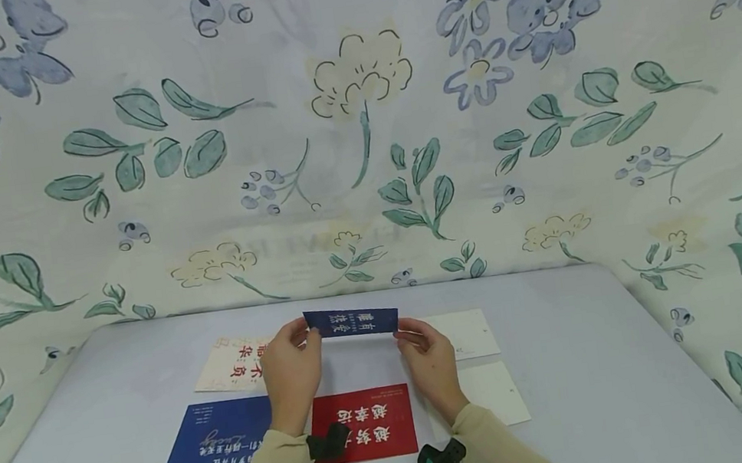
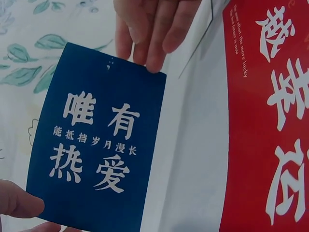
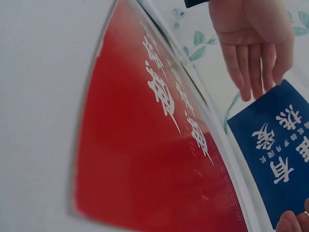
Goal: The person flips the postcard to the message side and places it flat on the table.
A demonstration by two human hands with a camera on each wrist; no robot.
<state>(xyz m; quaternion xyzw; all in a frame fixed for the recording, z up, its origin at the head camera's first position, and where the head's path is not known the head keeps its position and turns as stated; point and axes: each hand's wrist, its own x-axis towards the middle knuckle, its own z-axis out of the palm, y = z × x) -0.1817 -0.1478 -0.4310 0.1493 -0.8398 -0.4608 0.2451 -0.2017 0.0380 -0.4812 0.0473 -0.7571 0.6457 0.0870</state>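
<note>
A dark blue card point(image 1: 352, 322) with white Chinese characters is held up off the table between both hands. My left hand point(image 1: 294, 372) pinches its left end, and the thumb lies over the printed face in the left wrist view. At the opposite end my right hand point(image 1: 429, 363) grips the edge with its fingertips. Below the hands, a red card point(image 1: 394, 418) with white characters lies on the table, partly covered by the left wrist's dark band. Left of it rests another blue card point(image 1: 208, 437), its right side hidden by the left arm.
A white card with red characters point(image 1: 224, 365) lies at the back left, partly behind the left hand. Two cream cards point(image 1: 473, 331), point(image 1: 495, 394) lie on the right, partly covered by the right hand and arm. A floral cloth point(image 1: 361, 148) hangs behind the white table point(image 1: 568, 362).
</note>
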